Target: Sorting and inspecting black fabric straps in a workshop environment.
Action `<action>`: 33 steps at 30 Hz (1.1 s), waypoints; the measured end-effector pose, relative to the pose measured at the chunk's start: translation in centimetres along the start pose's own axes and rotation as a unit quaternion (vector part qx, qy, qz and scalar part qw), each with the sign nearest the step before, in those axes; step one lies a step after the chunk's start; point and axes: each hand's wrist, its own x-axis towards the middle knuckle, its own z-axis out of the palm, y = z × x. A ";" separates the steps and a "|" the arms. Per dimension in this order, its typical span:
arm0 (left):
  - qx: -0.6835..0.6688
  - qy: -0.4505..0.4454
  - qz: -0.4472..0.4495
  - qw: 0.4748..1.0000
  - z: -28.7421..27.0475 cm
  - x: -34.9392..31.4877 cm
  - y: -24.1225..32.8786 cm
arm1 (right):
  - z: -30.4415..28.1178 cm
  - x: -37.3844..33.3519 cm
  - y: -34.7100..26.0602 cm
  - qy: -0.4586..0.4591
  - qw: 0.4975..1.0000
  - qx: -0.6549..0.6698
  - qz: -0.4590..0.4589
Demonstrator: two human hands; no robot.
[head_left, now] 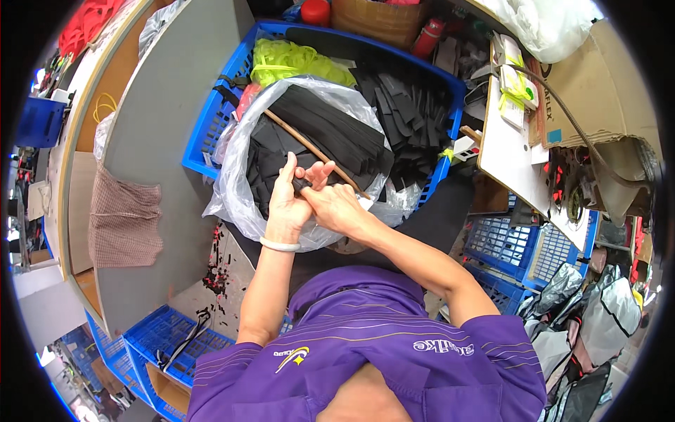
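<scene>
- While the left hand is palm up near frame centre, its fingers are part spread, part curled; can't tell if it grips anything.
- Right hand reaches across to the left palm, fingers bent; fingertips partly hidden, can't tell if pinching.
- Small black piece of soft-looking material between the hands, near frame centre.
- Open clear plastic bag, upper centre, full of flat black fabric-like strips.
- Thin brown wooden stick slants across the strips.
- Blue plastic basket behind the bag, upper centre; bright yellow-green bundle at its upper left, loose black pieces at its right.
- White bangle on left wrist.
- Brown checked cloth on tall grey panel, frame left.
</scene>
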 end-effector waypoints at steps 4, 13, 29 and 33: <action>-0.049 -0.022 -0.030 0.998 -0.5 0.0 0.3 | -1.2 -3.4 -0.5 0.042 0.998 0.055 0.003; -0.035 0.002 -0.010 0.999 1.1 -0.7 -0.2 | -0.5 -5.0 0.3 0.071 0.992 0.100 0.034; 0.109 -0.082 0.003 0.991 1.7 -0.2 -0.6 | -2.5 -2.5 -1.1 0.017 0.987 0.150 0.062; 0.194 -0.134 0.066 0.969 2.5 -0.4 -2.5 | 0.0 -1.1 1.0 0.097 0.988 0.111 0.035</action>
